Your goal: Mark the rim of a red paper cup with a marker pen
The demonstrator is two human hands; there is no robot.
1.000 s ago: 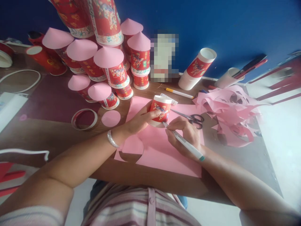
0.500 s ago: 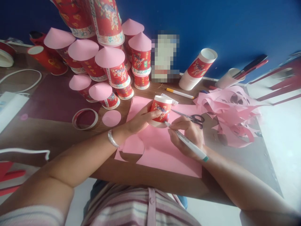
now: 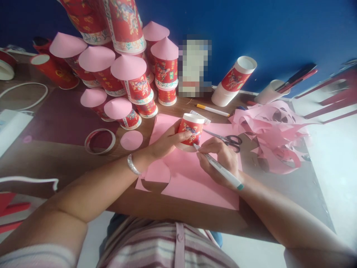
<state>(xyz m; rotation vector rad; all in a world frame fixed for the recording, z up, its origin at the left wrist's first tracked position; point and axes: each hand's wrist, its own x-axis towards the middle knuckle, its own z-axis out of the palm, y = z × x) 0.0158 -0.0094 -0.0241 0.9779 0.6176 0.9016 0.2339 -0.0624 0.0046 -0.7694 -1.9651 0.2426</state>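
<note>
My left hand (image 3: 166, 143) grips a small red paper cup (image 3: 192, 128) that stands upside down on a pink paper sheet (image 3: 192, 178). My right hand (image 3: 220, 158) is closed on a white marker pen (image 3: 220, 169) with a green end. The pen's tip touches the paper right at the cup's rim, on its near right side. A half-round notch is cut out of the sheet's near left edge. Scissors (image 3: 230, 140) with dark handles lie on the sheet just behind my right hand.
Several red cups topped with pink paper cones (image 3: 128, 80) are stacked at the back left. A pink paper disc (image 3: 131, 140) and a cut cup ring (image 3: 99, 141) lie left of the sheet. Pink paper scraps (image 3: 272, 136) pile at the right. A second pen (image 3: 212, 110) lies behind.
My right hand shifted slightly along the cup's rim with the pen and back. The left hand and cup stay put.
</note>
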